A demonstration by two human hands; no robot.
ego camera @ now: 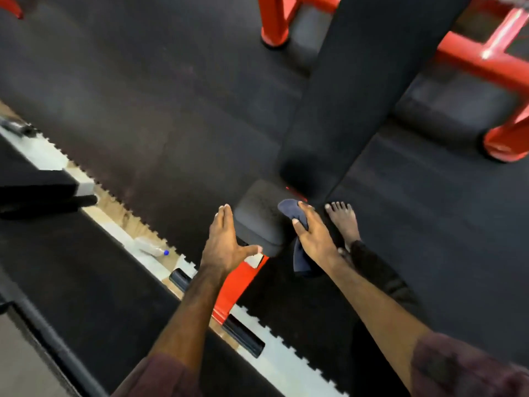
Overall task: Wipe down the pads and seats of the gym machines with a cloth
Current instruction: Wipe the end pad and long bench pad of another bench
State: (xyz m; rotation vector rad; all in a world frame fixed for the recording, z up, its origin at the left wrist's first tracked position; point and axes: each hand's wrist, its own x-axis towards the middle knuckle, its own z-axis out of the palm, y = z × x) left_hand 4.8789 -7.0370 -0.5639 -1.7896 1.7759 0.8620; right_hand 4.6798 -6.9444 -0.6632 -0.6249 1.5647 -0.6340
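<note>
The right hand (316, 239) grips a dark blue cloth (292, 209) at the right edge of a small black padded seat (259, 222); the left hand (226, 242), fingers straight, lies along its left edge; a long black backrest pad (357, 90) extends beyond.

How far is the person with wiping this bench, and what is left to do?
Nothing looks clearly finished: no wet or clean streak shows. In hand: the right hand grips the dark cloth against the right edge of the small seat pad, while the left hand, fingers straight, is at its left edge. Left: the long back pad beyond has no cloth on it.
</note>
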